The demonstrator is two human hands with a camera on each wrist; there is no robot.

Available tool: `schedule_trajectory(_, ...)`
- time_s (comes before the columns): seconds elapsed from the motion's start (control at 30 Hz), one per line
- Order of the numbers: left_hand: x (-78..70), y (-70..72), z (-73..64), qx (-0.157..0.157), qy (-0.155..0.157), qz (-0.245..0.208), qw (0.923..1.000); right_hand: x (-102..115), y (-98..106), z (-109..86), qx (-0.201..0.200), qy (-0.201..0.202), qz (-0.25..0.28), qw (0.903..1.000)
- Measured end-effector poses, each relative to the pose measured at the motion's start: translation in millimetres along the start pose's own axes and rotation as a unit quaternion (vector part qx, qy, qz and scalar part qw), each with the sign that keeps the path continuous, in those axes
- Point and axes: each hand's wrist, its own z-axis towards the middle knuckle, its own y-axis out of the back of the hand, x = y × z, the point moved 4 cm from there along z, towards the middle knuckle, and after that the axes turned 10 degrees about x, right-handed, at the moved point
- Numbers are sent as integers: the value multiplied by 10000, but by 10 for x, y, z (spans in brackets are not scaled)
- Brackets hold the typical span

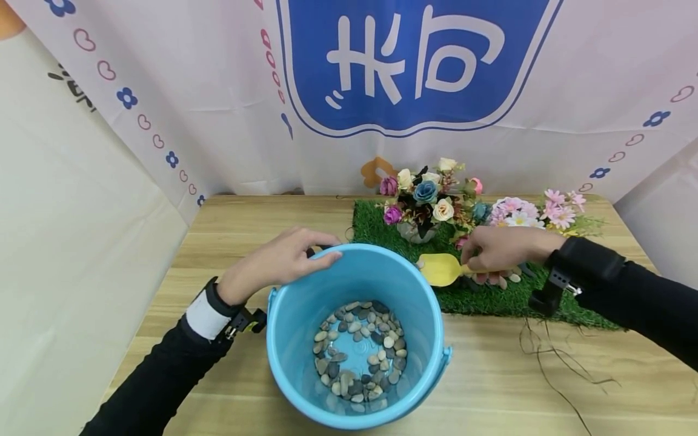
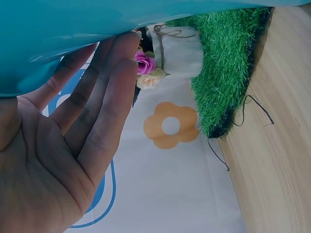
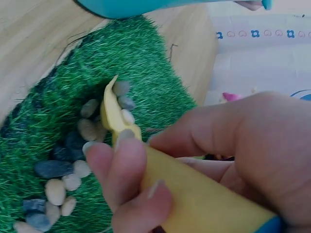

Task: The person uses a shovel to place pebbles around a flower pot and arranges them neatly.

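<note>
A light-blue bucket [image 1: 283,339] stands on the table, with a layer of grey and white pebbles [image 1: 349,381] on its bottom. At its far left rim my left hand [image 1: 294,257] holds on, the thumb over the edge and the fingers [image 2: 104,107] along the outer wall. My right hand [image 1: 498,248] grips the handle of a small yellow toy shovel [image 1: 438,269], right of the bucket over the turf. In the right wrist view, the shovel's blade [image 3: 112,109] is tilted among several pebbles [image 3: 53,170] lying on the grass, with a pale pebble [image 3: 127,116] against it.
Artificial turf [image 1: 376,227] lies along the table's back right. A flower arrangement [image 1: 431,200] in a pot and more pink flowers [image 1: 545,212] stand on it. Thin dark strands [image 1: 551,357] lie on the wooden table [image 1: 491,387]. A printed cloth [image 1: 229,121] hangs behind.
</note>
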Motion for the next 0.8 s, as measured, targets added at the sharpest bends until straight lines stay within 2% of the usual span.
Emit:
schedule_trajectory(0.17, -14, 4, -1, -2, -5, -5, 10000, 84, 28, -45, 62, -114, -227, 9997)
schedule_trajectory(0.43, 5, -3, 4, 21, -43, -15, 10000, 144, 32, -110, 97, -3, -614, 9981)
schedule_trajectory(0.63, -5, -3, 4, 43, -20, 0, 10000, 118, 41, -217, -33, -32, -572, 9984)
schedule_trajectory(0.8, -11, 4, 0, 26, -41, 19, 10000, 42, 16, -322, -185, -82, -293, 9994)
